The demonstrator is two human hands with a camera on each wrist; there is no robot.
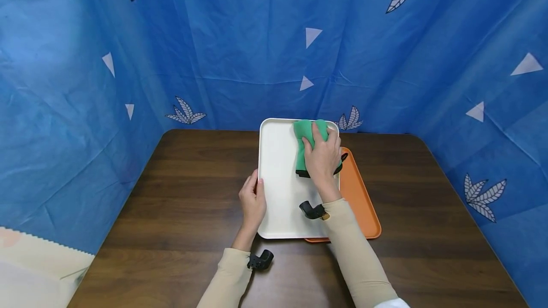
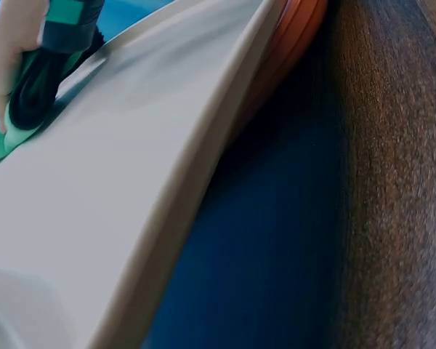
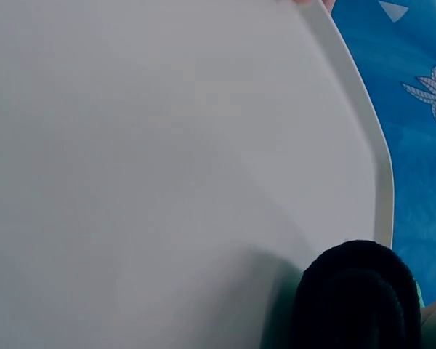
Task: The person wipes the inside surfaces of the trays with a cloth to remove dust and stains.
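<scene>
A white rectangular tray point(image 1: 278, 198) is tilted up off the table, its rim lit along the side in the left wrist view. My left hand point(image 1: 252, 203) grips its left edge, thumb over the rim. Against the tray's upper right part, my right hand point(image 1: 323, 158) holds a folded green cloth point(image 1: 302, 144) with black trim. The cloth's dark folded edge point(image 3: 356, 298) fills the lower right of the right wrist view. Partly hidden under the white tray lies an orange tray point(image 1: 363, 208).
Both trays are over a dark brown wooden table point(image 1: 192, 203). Blue curtain point(image 1: 239, 37) with leaf and triangle prints hangs behind it and along both sides. Pale fabric point(image 1: 38, 265) shows at the lower left.
</scene>
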